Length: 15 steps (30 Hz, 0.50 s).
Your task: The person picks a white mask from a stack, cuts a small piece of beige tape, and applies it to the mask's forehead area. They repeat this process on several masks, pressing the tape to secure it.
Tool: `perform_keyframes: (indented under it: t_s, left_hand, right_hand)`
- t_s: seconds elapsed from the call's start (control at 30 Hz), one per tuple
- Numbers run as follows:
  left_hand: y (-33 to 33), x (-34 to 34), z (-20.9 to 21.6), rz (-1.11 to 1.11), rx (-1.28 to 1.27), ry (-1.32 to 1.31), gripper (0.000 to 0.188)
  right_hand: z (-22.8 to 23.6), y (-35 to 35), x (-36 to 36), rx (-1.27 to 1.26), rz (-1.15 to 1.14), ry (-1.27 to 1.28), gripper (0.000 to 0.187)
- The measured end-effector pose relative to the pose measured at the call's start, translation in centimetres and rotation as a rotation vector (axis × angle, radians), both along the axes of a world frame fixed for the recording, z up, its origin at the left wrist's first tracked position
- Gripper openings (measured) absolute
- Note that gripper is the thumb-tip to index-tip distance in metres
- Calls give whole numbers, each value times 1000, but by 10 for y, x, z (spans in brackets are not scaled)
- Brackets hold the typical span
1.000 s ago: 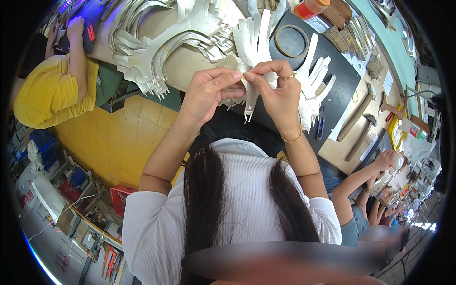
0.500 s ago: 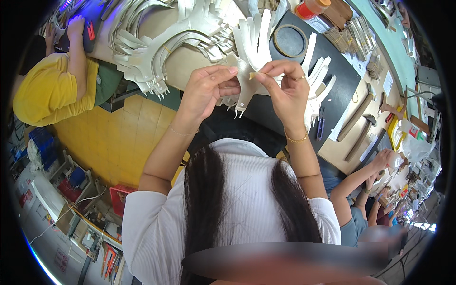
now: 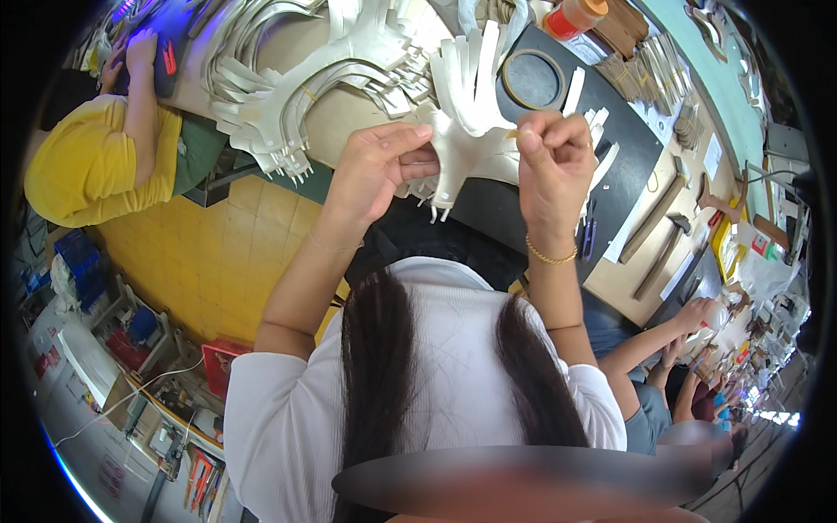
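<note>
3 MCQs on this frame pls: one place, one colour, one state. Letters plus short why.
1. Where is the black mat?
A. on the bench beyond the hands
B. on the floor
C. on a lap

2. Colour of the co-worker's top at far left?
A. blue
B. yellow
C. red

3. How is the pale cut-out piece?
A. flat on the bench
B. in a box
C. held up by both hands

A: it lies on the benchtop.
B: the sleeve is yellow.
C: left hand and right hand each have a grip on it.
</note>
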<state>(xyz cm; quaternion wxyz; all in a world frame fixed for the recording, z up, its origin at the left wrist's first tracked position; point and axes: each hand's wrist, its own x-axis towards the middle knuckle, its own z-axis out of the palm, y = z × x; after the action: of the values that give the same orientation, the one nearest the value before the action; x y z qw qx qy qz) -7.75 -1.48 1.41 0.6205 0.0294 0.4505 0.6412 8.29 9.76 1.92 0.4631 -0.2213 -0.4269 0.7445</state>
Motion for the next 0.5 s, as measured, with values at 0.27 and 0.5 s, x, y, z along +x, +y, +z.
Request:
perform_keyframes:
  t_s: [0.27,0.5]
  left_hand:
    - [-1,6,5,-30,1,8,22]
    - [-3,10,7,-31,-4,122,24]
  right_hand:
    - [5,-7,-14,56,235,-401,19]
    - [3,-11,-12,510,127,-707,19]
